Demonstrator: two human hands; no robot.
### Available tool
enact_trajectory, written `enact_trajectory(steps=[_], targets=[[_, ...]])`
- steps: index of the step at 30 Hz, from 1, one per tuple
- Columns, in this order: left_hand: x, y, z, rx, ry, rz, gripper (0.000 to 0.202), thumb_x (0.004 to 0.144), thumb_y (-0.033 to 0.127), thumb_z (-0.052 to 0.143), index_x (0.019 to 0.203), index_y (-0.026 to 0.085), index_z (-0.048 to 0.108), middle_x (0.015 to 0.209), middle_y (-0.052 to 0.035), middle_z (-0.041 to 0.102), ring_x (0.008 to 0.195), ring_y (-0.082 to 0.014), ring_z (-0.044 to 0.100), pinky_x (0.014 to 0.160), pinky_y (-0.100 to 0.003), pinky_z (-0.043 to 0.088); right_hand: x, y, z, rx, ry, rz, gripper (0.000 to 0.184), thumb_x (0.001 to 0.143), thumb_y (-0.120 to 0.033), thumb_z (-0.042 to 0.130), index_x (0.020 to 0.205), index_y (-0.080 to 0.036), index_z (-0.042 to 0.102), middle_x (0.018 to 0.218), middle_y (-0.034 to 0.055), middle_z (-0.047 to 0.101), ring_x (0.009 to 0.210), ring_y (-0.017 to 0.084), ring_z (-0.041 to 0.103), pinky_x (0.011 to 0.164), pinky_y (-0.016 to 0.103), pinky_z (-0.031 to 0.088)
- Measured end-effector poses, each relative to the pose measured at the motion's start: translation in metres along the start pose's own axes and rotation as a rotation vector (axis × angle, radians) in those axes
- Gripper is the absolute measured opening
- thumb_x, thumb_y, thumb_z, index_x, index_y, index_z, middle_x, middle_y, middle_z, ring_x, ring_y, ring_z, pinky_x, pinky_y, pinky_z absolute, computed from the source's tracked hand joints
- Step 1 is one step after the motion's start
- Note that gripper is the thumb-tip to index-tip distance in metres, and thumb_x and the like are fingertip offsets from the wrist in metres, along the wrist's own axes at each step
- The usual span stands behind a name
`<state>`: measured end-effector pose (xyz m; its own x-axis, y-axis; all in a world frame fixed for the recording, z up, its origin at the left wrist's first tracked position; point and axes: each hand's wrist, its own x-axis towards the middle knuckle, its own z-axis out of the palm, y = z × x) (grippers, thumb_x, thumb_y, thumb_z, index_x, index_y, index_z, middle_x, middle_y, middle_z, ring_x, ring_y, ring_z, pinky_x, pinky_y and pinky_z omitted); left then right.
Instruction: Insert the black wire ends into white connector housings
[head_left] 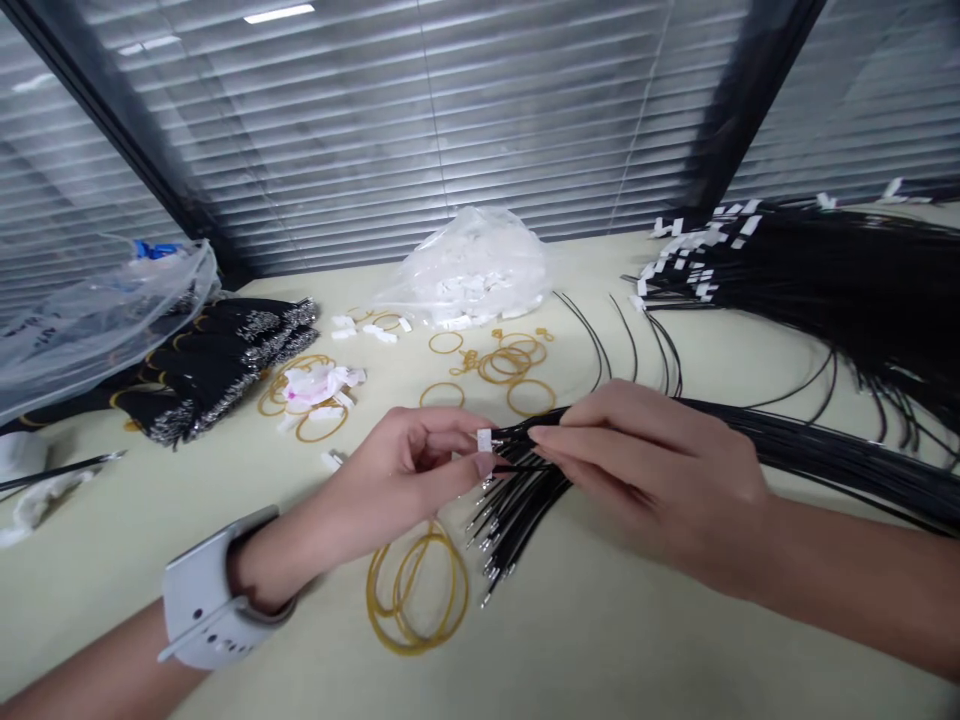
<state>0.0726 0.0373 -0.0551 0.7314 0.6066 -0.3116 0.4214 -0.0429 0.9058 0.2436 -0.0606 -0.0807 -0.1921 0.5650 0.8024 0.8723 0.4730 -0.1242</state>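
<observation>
Between the thumb and fingers of my left hand (420, 470) is a small white connector housing (485, 440). My right hand (660, 480) pinches a thin black wire (517, 468), its end pointing left at the housing; whether the tip is inside it I cannot tell. Beneath both hands lies a bundle of black wires (525, 520) with shiny metal terminals fanned toward the lower left. The bundle runs on to the right under my right hand. Yellow rubber bands (416, 590) lie just below my left hand.
A clear plastic bag of white housings (480, 265) stands by the blinds. At the right is a large pile of black wires with white connectors (810, 290). Black wire bundles (217, 360) and a plastic bag (112, 310) lie left. More rubber bands (514, 360) lie behind my hands.
</observation>
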Motion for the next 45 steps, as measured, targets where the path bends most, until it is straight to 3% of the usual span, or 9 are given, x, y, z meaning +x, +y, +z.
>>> enact_trajectory(steps=[5,11,18,23,33,39,45], targets=[[-0.0001,-0.0004,-0.0002,0.013,-0.048,0.007,0.025,0.066,0.037,0.057,0.080,0.016,0.059,0.065,0.0029,0.053,0.054,0.0031,0.043,0.046,-0.006,0.030,-0.0045,0.0030,0.0032,-0.049,-0.080,0.014,0.008,0.074,-0.009,0.053,0.079,-0.012,0.059,0.074,0.0033,0.052,0.068,0.006,0.046,0.061,0.019,0.038],[0.0006,-0.0006,0.0015,-0.006,-0.030,-0.022,0.030,0.063,0.038,0.061,0.083,0.016,0.059,0.068,0.0013,0.056,0.059,0.0015,0.047,0.049,-0.007,0.032,-0.0043,0.0038,0.0031,-0.084,-0.164,0.009,0.012,0.078,-0.012,0.049,0.079,-0.012,0.061,0.072,0.0043,0.051,0.066,0.006,0.043,0.059,0.020,0.036],[-0.0010,0.0001,0.0021,0.015,-0.020,-0.033,0.031,0.063,0.040,0.061,0.083,0.016,0.058,0.067,0.0019,0.055,0.057,0.0022,0.045,0.047,-0.007,0.030,-0.0057,0.0045,0.0047,-0.044,-0.138,0.002,0.011,0.075,-0.010,0.051,0.080,-0.010,0.061,0.071,0.0041,0.050,0.066,0.006,0.044,0.059,0.021,0.037],[0.0001,0.0012,0.0033,0.034,-0.056,-0.031,0.029,0.065,0.039,0.059,0.082,0.016,0.059,0.059,0.0041,0.049,0.047,0.0044,0.035,0.041,-0.007,0.024,-0.0056,0.0051,0.0035,0.021,-0.167,-0.010,0.011,0.074,-0.011,0.051,0.082,-0.010,0.060,0.072,0.0044,0.050,0.065,0.006,0.043,0.058,0.021,0.035],[-0.0028,0.0056,0.0020,-0.080,-0.155,0.021,0.020,0.068,0.031,0.058,0.081,0.016,0.059,0.060,0.0063,0.050,0.045,0.0064,0.037,0.041,-0.003,0.029,-0.0051,0.0040,0.0033,0.084,-0.219,-0.016,0.011,0.075,-0.009,0.049,0.082,-0.010,0.057,0.073,0.0038,0.047,0.066,0.005,0.039,0.059,0.019,0.033],[-0.0028,0.0044,0.0005,0.010,-0.183,0.010,0.024,0.069,0.035,0.055,0.082,0.016,0.060,0.059,0.0050,0.045,0.047,0.0053,0.034,0.041,-0.006,0.025,-0.0042,0.0032,0.0008,0.058,-0.251,-0.060,0.011,0.077,-0.009,0.046,0.077,-0.010,0.057,0.072,0.0045,0.045,0.065,0.006,0.037,0.058,0.020,0.031],[-0.0030,0.0044,0.0019,-0.012,-0.202,0.009,0.025,0.069,0.036,0.054,0.085,0.018,0.060,0.071,0.0027,0.054,0.057,0.0039,0.041,0.048,-0.005,0.030,-0.0034,0.0043,0.0021,0.055,-0.229,-0.042,0.012,0.077,-0.009,0.047,0.081,-0.007,0.059,0.073,0.0057,0.047,0.067,0.006,0.040,0.059,0.021,0.034]])
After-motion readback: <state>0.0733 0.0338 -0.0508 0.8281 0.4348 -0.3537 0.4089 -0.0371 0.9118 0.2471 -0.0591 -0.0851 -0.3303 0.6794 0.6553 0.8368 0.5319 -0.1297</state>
